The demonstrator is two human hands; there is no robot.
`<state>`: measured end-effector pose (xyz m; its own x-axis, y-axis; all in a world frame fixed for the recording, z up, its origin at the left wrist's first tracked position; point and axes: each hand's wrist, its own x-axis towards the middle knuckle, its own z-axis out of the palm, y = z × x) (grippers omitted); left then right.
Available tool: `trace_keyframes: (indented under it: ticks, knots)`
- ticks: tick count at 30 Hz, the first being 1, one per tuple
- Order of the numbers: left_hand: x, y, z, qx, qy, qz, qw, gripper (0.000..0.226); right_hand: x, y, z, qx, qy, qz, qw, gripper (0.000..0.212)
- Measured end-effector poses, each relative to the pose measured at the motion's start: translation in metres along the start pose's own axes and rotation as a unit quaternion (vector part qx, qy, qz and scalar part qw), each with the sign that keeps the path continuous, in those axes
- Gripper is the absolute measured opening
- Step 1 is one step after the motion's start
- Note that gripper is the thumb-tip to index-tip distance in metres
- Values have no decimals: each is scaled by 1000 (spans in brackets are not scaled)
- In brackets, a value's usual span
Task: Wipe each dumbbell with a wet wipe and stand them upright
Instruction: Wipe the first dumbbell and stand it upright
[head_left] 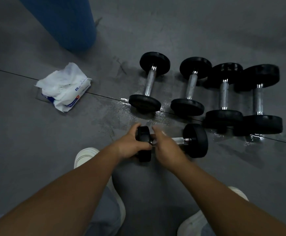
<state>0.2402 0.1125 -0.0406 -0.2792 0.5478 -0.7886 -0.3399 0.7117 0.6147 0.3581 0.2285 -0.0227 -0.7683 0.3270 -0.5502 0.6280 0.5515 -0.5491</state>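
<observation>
Head view: a person crouches over a grey floor (pixel 36 133), with both bare forearms reaching forward.
Dumbbell at hand: a black round-headed dumbbell with a chrome handle (pixel 196 140) lies on its side on the floor just in front of the person. Its handle runs left to right.
Left grip: the left grip (pixel 130 145), a bare hand, is curled round the dumbbell's left head, with the fingers over its top edge.
Right grip: the right grip (pixel 166 147) is over the handle just beside that left head and is smeared by motion blur. I cannot tell whether it clasps the handle or holds anything.
Row beyond: a row of four similar black dumbbells (pixel 190 86) sits side by side just past the one at hand. From this angle I cannot tell whether they lie or stand.
Wet patch: a glistening wet patch (pixel 162 106) spreads on the floor around the near ends of the row.
Wipes: a white-and-blue soft pack of wet wipes (pixel 72 99) lies well to the left, with a crumpled white wipe (pixel 58 79) on top of it.
Far left: a blue upright cylinder (pixel 62 23) stands on the floor.
Feet: a white shoe (pixel 85 156) shows beside the left forearm.
</observation>
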Motion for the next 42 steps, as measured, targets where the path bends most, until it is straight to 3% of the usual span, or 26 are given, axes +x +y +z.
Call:
trace_keyframes:
  ticks: [2,4,6,8,10,14,16,18,22,25,29,31,35,38,42]
  knots:
    - [-4,-6,1,26,-18,8,999,113,-16,-4,7,79,19,12,997,67]
    - [-9,-9,1,90,-43,18,995,128,-24,1,9,170,92,17,981,64]
    - [-14,-6,1,194,-48,34,979,131,-17,6,7,171,109,37,979,68]
    - [-16,-6,2,291,-37,58,954,136,-11,6,12,19,44,17,999,77]
    - [-18,-10,4,347,-26,82,934,136,-14,5,18,-90,-31,-9,995,84]
    - [-20,-10,5,428,-6,121,896,127,-15,25,2,32,-8,-8,999,62]
    - [-18,-2,2,452,-5,131,882,121,-11,32,-5,-97,-8,-10,995,41]
    - [-15,6,-1,473,-14,131,871,115,-6,30,-7,-212,-44,-7,976,37]
    - [-11,14,-5,523,-31,141,840,111,-2,31,-18,-74,-63,20,995,39]
    - [-11,16,-5,546,-34,152,823,110,-23,24,0,-33,27,-2,999,23]
    - [-9,18,-5,572,-34,174,801,105,-40,17,13,45,133,-15,990,20]
    - [-4,25,-7,574,-51,170,799,104,-28,19,3,80,153,22,985,21]
    - [4,36,-13,512,-99,147,841,95,-21,9,16,-68,59,-19,996,20]
    - [2,37,-17,459,-104,123,874,104,-42,10,13,19,90,-38,995,31]
    - [2,36,-15,452,-87,123,879,119,-30,18,4,-17,118,-16,993,36]
